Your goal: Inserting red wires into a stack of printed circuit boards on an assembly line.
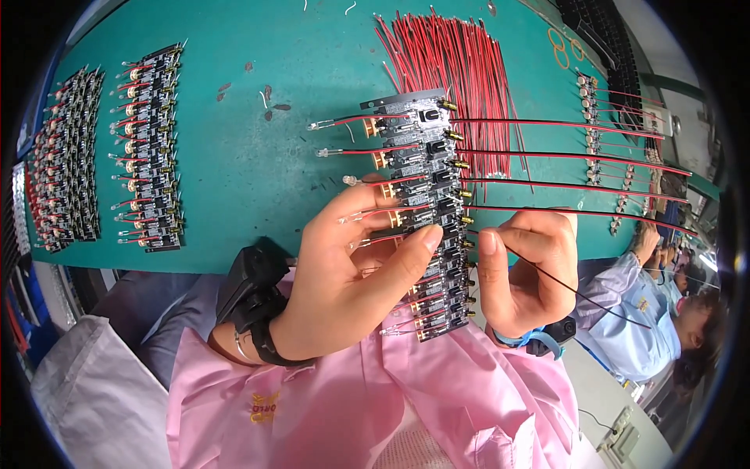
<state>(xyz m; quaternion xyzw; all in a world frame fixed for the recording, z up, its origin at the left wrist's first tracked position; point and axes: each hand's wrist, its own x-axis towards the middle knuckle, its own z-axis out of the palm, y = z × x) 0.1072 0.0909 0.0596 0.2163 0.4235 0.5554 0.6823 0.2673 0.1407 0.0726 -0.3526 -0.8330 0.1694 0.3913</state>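
Left hand [344, 270] gripping partly covered circuit board [434, 173], right hand [543, 270] pinching wire [580, 291], near end unclear

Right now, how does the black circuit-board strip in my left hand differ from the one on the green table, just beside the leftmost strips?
The held strip is in your left hand; the lying strip rests on the green table. The held strip has long red-and-black wires extending rightward; the lying strip shows none. Both carry short red leads along their left edges.
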